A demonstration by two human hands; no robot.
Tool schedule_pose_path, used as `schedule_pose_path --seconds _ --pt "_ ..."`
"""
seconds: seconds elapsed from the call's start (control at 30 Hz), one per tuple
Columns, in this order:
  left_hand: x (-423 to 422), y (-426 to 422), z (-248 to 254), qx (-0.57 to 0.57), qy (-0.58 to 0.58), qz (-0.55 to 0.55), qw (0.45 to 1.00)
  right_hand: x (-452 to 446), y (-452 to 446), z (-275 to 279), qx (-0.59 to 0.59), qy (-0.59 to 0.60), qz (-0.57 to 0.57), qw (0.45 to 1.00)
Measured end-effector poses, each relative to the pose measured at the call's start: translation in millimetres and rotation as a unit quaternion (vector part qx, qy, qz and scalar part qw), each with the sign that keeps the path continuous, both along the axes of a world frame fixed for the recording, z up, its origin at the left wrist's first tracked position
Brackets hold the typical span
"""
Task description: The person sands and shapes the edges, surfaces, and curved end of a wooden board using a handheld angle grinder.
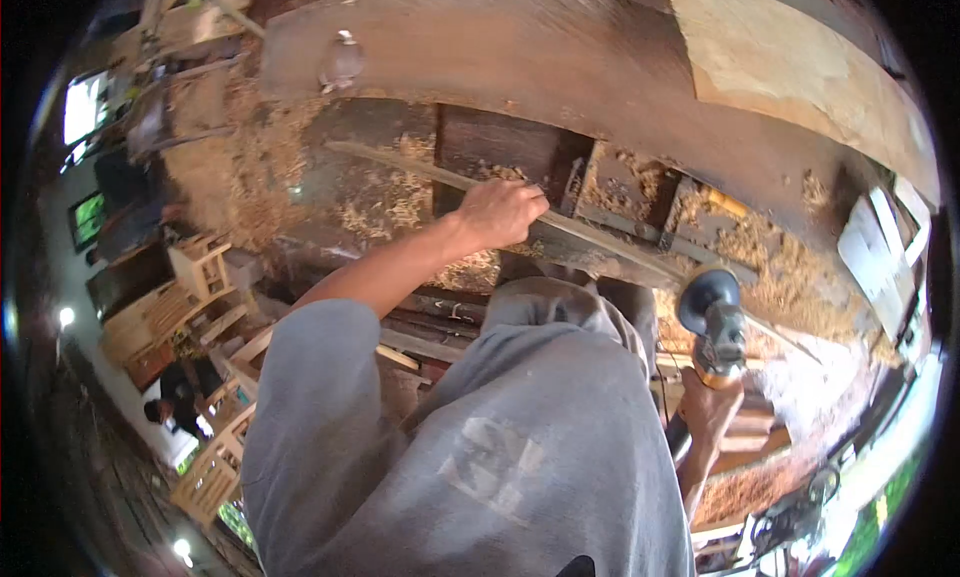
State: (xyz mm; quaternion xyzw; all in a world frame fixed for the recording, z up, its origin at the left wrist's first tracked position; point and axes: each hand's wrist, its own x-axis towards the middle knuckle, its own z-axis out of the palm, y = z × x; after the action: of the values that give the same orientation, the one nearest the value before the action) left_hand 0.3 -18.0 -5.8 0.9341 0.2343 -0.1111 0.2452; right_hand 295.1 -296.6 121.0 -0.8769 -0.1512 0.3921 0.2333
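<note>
My left hand (503,213) is closed around a long, thin wooden strip (610,240), which runs slantwise across the view from upper left to lower right. In my right hand (710,407) is an angle grinder (722,342) fitted with a round black sanding pad (708,295). The pad's pale edge meets the strip, or sits just over it; I cannot tell whether they touch. My right fingers are partly hidden behind the tool's body.
Wood shavings (395,205) and sawdust lie about the bench. A wide board (480,42) spans the far side, with a pale plywood sheet (790,57) at its right. Open compartments (635,182) lie before it. Wooden chairs (215,467) and another person (180,402) are at the left.
</note>
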Motion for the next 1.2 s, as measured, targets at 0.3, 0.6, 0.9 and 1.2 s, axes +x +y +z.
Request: schedule_pose_path --seconds 0.3,0.6,0.9,1.2 --pt "-30.9 21.9 -20.1 0.065 -0.029 -0.038 0.997 -69.8 46.0 6.3 -0.081 -0.008 0.039 0.996" --pt "-39.1 24.3 -14.3 0.055 -0.05 -0.032 0.997 -109.4 82.7 7.9 -0.128 0.058 0.078 0.987" --pt "-38.6 23.1 -17.0 0.023 -0.015 -0.028 0.999 -56.0 58.8 32.7 -0.111 0.052 0.023 0.992" --pt "-44.7 24.0 -18.9 0.02 -0.023 -0.025 0.999 84.5 -43.9 25.7 -0.144 -0.01 -0.142 0.979"
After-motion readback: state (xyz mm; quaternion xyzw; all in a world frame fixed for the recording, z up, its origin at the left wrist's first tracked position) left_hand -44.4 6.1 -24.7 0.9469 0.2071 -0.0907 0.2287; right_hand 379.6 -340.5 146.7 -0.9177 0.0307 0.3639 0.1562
